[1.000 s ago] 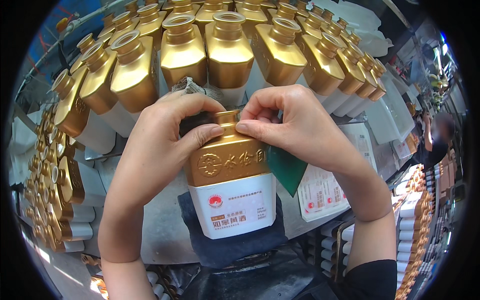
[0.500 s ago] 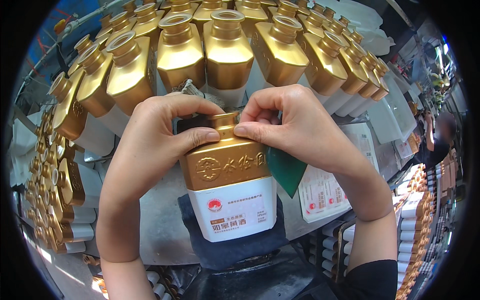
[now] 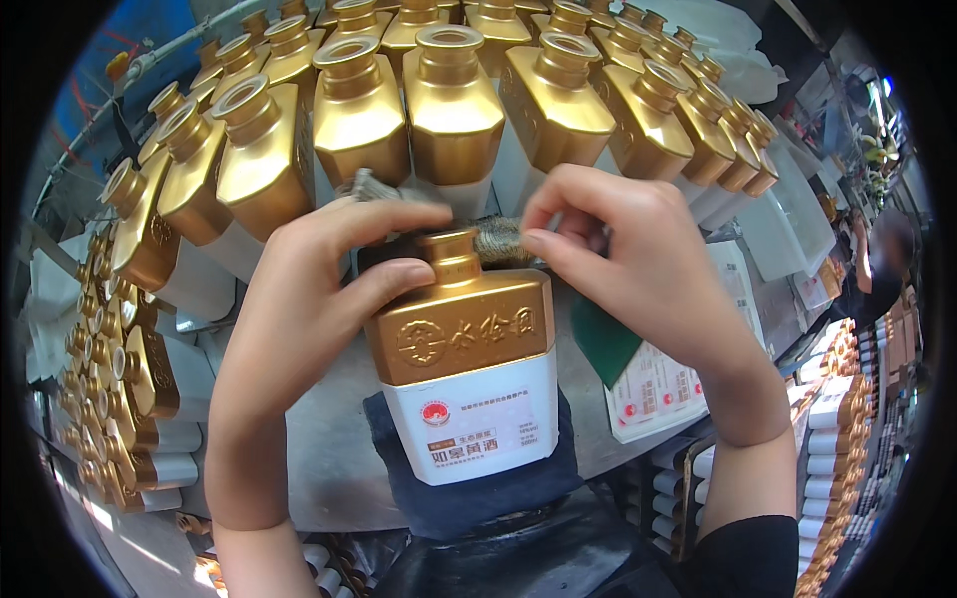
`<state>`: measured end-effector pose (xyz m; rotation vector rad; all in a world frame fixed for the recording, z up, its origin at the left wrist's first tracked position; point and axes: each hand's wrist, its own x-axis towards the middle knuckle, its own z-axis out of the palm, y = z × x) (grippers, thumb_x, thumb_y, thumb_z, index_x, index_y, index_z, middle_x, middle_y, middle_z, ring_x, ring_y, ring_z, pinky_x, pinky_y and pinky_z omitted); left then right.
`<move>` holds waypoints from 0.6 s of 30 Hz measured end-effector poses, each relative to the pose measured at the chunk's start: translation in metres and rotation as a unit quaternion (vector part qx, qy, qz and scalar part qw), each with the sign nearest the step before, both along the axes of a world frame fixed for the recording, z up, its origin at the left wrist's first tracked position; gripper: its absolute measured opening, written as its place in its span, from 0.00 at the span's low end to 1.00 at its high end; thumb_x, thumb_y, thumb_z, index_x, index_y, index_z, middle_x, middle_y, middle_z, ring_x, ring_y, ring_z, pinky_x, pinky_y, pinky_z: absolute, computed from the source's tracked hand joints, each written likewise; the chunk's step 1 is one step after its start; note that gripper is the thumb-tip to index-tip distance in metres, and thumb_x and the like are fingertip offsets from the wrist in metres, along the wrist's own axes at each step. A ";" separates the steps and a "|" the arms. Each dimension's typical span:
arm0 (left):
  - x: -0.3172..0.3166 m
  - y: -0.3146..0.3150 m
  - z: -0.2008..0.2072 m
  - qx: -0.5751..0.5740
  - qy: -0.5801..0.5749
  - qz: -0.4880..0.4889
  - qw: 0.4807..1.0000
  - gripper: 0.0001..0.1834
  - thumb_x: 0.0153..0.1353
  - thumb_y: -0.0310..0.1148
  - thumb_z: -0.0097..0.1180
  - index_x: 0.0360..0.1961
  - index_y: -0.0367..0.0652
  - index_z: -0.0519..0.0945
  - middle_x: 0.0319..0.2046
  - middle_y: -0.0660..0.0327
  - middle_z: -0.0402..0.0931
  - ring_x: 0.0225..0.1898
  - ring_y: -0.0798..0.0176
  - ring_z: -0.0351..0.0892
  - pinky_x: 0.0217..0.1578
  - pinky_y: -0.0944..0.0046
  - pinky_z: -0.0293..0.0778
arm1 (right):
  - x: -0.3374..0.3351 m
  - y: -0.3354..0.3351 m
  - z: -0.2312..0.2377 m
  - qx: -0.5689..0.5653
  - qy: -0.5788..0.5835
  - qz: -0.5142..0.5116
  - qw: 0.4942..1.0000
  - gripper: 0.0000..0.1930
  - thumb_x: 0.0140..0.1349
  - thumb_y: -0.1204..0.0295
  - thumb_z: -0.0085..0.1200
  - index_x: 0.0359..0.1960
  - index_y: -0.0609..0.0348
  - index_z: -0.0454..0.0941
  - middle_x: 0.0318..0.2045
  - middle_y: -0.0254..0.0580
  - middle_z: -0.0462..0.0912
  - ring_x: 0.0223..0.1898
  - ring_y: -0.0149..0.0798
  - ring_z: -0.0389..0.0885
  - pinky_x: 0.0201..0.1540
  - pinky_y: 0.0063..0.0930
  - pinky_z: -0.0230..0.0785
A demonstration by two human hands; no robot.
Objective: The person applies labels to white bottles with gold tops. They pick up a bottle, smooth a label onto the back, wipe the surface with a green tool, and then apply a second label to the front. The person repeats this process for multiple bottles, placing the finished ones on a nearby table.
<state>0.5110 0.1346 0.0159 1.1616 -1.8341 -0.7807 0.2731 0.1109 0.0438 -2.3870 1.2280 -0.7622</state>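
Clearly, the bottle [image 3: 464, 334] pointed neck-up between the left hand [image 3: 334, 254], nearer with thumb and finger parted, and the right hand [image 3: 630, 231], curled, its hold unclear.

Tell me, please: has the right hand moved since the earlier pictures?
Yes: the right hand has moved to the right, away from the labelled bottle, judged against the gold-topped bottles behind.

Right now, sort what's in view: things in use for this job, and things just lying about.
Seemingly in use:
gold-and-white bottle, left hand at its neck
dark cloth beneath it
green piece just below the right hand
label sheets, with red marks like the bottle's

Apparently just standing about:
rows of other bottles beyond
translucent tub at right
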 end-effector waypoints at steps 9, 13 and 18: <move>-0.010 0.036 -0.007 -0.071 0.034 0.063 0.995 0.10 0.65 0.25 0.54 0.44 0.35 0.82 0.39 0.55 0.82 0.41 0.63 0.80 0.45 0.67 0.73 | -0.024 0.028 -0.008 0.058 -0.075 -0.015 0.995 0.06 0.58 0.74 0.59 0.36 0.60 0.80 0.21 0.36 0.78 0.23 0.31 0.76 0.28 0.25 0.67; -0.009 0.037 -0.013 -0.062 0.026 0.086 0.994 0.09 0.65 0.26 0.54 0.43 0.34 0.82 0.37 0.55 0.82 0.39 0.63 0.80 0.43 0.67 0.73 | -0.009 0.005 -0.006 -0.095 -0.042 0.093 0.990 0.13 0.56 0.76 0.62 0.45 0.58 0.82 0.23 0.33 0.77 0.21 0.27 0.74 0.27 0.22 0.66; -0.013 0.037 -0.013 -0.071 0.018 0.088 0.993 0.09 0.64 0.26 0.55 0.43 0.34 0.82 0.37 0.55 0.83 0.39 0.63 0.81 0.43 0.67 0.74 | 0.009 -0.031 0.010 0.090 0.058 0.153 0.982 0.13 0.51 0.66 0.66 0.36 0.59 0.82 0.24 0.44 0.81 0.30 0.45 0.82 0.34 0.36 0.71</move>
